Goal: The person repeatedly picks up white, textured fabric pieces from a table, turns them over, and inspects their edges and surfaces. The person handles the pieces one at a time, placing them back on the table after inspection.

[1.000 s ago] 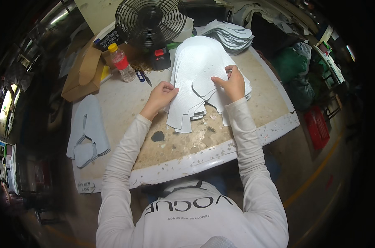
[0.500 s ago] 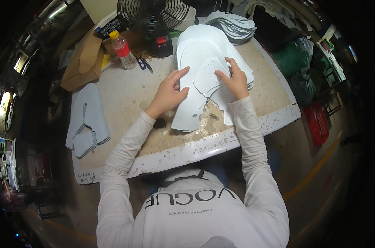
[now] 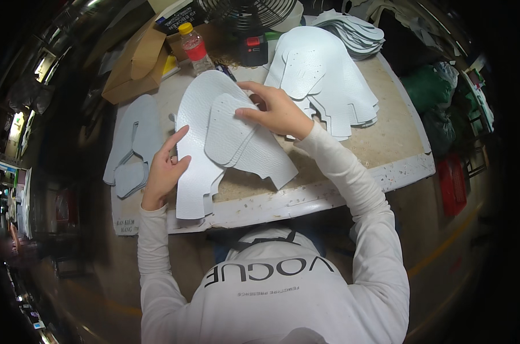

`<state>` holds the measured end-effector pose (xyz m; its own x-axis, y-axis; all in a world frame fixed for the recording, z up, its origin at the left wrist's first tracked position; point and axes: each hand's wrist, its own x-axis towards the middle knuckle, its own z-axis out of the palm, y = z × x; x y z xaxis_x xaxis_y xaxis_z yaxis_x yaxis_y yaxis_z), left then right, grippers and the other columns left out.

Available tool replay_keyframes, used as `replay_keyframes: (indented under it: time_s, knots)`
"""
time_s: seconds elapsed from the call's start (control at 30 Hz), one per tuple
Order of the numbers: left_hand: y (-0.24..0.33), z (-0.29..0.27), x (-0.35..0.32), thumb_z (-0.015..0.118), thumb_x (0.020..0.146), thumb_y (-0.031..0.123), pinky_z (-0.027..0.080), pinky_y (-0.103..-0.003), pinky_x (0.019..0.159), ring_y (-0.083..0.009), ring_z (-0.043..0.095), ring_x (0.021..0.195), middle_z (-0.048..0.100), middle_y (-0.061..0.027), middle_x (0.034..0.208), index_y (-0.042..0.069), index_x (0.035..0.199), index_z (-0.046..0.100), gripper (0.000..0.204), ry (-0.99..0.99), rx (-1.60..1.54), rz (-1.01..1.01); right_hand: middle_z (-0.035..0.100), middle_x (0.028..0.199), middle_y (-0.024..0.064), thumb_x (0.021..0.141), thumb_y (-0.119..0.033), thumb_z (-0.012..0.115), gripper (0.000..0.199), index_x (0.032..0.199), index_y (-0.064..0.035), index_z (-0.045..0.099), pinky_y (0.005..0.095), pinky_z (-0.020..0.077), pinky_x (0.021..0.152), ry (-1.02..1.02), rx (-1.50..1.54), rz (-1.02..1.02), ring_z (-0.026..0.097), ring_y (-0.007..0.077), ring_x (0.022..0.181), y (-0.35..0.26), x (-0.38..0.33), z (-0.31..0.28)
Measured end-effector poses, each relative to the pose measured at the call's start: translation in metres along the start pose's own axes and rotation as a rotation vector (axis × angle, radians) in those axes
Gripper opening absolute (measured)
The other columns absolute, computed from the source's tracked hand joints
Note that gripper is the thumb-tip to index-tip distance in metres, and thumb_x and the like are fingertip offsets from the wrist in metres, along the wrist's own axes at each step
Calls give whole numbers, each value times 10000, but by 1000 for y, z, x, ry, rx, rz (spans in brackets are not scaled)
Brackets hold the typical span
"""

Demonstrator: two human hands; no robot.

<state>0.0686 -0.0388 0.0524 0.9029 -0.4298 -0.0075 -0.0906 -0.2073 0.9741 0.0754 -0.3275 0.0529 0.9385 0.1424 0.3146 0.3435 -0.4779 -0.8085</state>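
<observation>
Pale leather pieces (image 3: 225,137) held by both hands (image 3: 274,109).

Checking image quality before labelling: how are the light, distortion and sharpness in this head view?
Head view: the table and pale cut pieces are evenly lit; the picture's rim falls to black; the table edge bows from the fisheye; both hands look sharp, while the dim left surroundings smear.

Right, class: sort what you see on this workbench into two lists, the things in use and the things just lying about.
In use:
left hand
right hand
large pale cut piece
smaller pale cut piece

Lying about:
stack of cut pieces
grey pieces
bottle
fan
cardboard box
</observation>
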Motion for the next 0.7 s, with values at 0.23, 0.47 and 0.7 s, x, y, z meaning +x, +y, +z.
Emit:
replay_keyframes:
  time_s: [0.23,0.47,0.7]
  knots:
    - [-38,-27,-25,646,825,110,519,-254,662,-179,629,818,618,-120,1067,56,1186,589,369,279,724,80,618,904,171,821,-176,610,275,1066,-51,618,417,503,725,-102,-587,-137,607,335,863,48,32,36]
    - [-42,-10,-29,672,808,173,519,-320,701,-247,633,821,625,-143,1011,37,1125,615,350,309,766,76,547,962,165,793,-102,627,296,1080,-44,584,411,492,769,-218,-556,-117,558,344,941,36,-14,62]
    - [-27,11,-29,721,748,209,484,-354,855,-291,572,1011,563,-132,1189,70,1162,602,451,272,1112,347,587,827,154,789,-18,613,319,1108,-16,606,366,501,662,-297,-247,-95,608,302,695,3,-45,22]
